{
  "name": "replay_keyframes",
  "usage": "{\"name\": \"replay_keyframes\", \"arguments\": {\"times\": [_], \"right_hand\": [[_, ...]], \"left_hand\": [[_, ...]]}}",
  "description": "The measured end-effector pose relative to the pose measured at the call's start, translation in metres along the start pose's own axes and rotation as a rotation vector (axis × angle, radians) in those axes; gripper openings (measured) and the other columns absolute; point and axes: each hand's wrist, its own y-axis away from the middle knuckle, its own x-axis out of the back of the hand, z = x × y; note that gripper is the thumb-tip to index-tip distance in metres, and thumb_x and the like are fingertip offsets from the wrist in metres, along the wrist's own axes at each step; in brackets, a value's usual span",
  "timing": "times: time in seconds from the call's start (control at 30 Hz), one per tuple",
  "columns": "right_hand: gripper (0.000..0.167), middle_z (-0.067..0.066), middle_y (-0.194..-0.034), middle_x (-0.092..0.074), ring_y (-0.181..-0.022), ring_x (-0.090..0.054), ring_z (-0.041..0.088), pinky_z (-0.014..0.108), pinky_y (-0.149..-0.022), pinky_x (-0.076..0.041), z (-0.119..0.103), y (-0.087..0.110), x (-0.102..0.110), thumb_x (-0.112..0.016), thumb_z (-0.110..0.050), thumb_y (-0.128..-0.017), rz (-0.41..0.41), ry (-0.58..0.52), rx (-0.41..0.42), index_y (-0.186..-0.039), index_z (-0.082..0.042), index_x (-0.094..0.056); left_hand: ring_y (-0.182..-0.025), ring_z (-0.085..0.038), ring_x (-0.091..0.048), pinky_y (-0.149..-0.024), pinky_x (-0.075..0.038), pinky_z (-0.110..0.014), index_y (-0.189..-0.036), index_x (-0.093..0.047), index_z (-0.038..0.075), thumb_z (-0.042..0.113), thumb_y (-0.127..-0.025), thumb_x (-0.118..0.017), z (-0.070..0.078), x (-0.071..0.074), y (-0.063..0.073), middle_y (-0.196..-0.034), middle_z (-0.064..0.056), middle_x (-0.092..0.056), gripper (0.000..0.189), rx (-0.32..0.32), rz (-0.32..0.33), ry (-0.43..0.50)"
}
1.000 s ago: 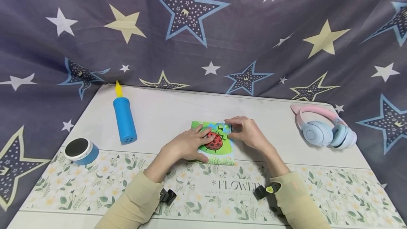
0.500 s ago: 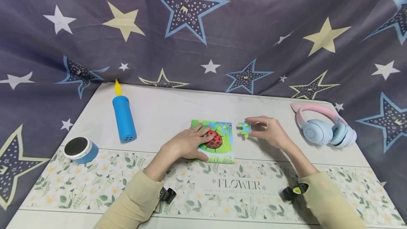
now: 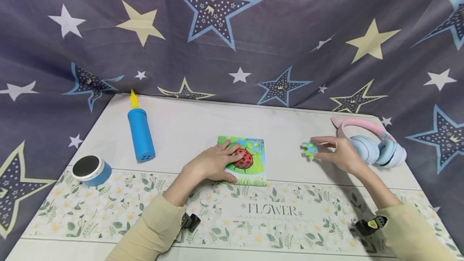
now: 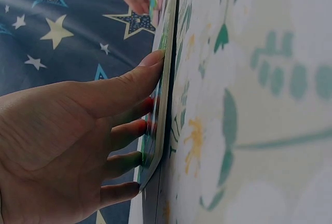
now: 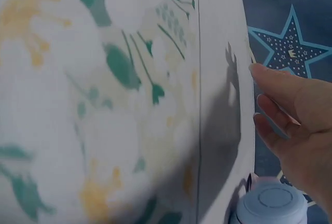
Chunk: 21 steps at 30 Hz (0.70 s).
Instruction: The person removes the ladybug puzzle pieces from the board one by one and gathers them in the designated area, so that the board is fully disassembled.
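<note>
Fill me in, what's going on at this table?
A person's left-hand grip rests on a ladybug jigsaw puzzle. The right-hand grip pinches a jigsaw piece, apart from the puzzle, between it and the pink-and-blue headphones. A blue hand pump and a round device with a black top, perhaps a speaker, sit untouched at left.

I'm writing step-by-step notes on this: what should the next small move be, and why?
Probably lower the puzzle piece onto the white tabletop and let go. The right hand pinches it, apparently above the surface, between the ladybug puzzle and the headphones; the left hand rests on the ladybug puzzle, so that should stay steady.
</note>
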Motion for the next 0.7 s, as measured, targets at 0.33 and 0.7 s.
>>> {"name": "replay_keyframes", "arguments": {"times": [0.33,0.7], "right_hand": [[0.047,0.02,-0.122,-0.075,-0.107,-0.072,0.047,0.058,-0.091,-0.057,0.003,0.001,0.013,-0.087,-0.004,-0.078,0.007,0.148,0.041,-0.123,-0.002,-0.074],[0.052,0.029,-0.125,-0.07,-0.11,-0.067,0.052,0.063,-0.087,-0.056,-0.001,-0.001,0.021,-0.085,-0.003,-0.078,-0.084,0.329,-0.028,-0.129,-0.001,-0.071]], "left_hand": [[-0.163,-0.034,-0.01,-0.131,-0.022,-0.055,-0.16,-0.04,0.019,0.051,-0.092,-0.072,0.0,0.0,0.0,-0.175,-0.007,-0.017,0.081,0.0,0.007,0.002],[-0.163,-0.033,-0.008,-0.131,-0.02,-0.055,-0.16,-0.039,0.02,0.052,-0.093,-0.071,0.001,0.001,0.001,-0.175,-0.006,-0.015,0.081,0.005,0.001,-0.007]]}}
